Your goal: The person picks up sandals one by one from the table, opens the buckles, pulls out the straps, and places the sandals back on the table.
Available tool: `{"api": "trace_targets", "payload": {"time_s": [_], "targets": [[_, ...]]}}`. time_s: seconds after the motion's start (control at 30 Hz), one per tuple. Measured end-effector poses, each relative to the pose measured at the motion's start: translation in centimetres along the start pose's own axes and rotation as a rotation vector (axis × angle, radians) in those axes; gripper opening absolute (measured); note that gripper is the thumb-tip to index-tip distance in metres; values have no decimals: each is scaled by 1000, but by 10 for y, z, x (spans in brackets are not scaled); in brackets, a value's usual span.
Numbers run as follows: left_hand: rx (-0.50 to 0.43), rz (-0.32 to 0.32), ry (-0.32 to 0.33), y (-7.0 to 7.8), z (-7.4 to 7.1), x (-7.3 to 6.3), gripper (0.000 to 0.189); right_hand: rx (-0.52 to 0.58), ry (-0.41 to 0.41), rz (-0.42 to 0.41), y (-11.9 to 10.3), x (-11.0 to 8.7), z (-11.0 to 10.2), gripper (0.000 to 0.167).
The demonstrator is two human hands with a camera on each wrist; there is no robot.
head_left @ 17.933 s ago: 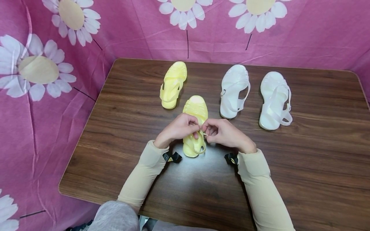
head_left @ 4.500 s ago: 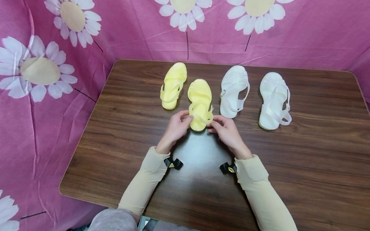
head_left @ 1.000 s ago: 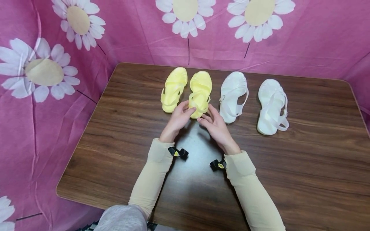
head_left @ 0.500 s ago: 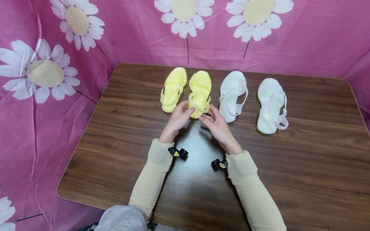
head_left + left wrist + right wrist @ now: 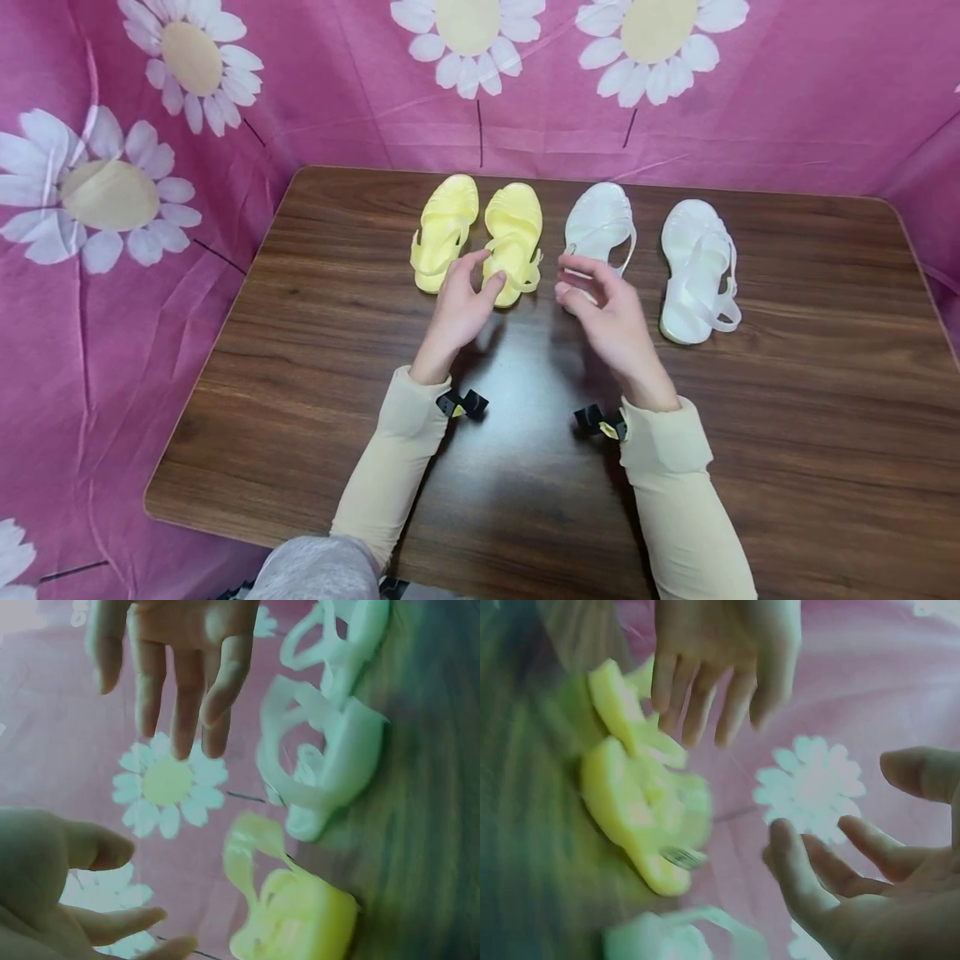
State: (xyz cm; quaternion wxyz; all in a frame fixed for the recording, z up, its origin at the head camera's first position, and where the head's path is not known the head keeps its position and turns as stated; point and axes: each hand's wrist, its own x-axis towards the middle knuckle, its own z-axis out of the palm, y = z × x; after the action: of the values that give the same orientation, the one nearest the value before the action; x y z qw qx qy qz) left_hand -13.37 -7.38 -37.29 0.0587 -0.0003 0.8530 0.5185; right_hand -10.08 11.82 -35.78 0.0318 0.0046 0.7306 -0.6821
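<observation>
Relaxed and gripping zilch, the left hand (image 5: 463,307) and right hand (image 5: 621,325) are hovering: left by two yellow sandals (image 5: 513,237), right over one of two white sandals (image 5: 597,218) (yep, four total, all sitting on one table (image 5: 810,400)).

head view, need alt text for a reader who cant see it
A person's left hand and right hand, both empty, hover over a brown table. The left is near two yellow sandals; the right partly hides one white sandal, with another white sandal farther right. Behind hangs a pink cloth printed with white flowers.
</observation>
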Motion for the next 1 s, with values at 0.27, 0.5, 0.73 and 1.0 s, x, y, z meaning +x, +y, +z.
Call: {"api": "trace_targets", "payload": {"time_s": [0.27,0.5,0.73,1.0], "targets": [[-344,139,65,13,16,-10,31,287,366,-161,-9,0,-31,20],[-322,140,-13,23,42,-16,33,361,485,-105,1,6,-44,22],[-144,-7,-211,28,75,-16,51,95,393,152,18,15,-46,49],[-152,-32,-173,19,98,-10,51,74,291,311,33,21,-46,64]]}}
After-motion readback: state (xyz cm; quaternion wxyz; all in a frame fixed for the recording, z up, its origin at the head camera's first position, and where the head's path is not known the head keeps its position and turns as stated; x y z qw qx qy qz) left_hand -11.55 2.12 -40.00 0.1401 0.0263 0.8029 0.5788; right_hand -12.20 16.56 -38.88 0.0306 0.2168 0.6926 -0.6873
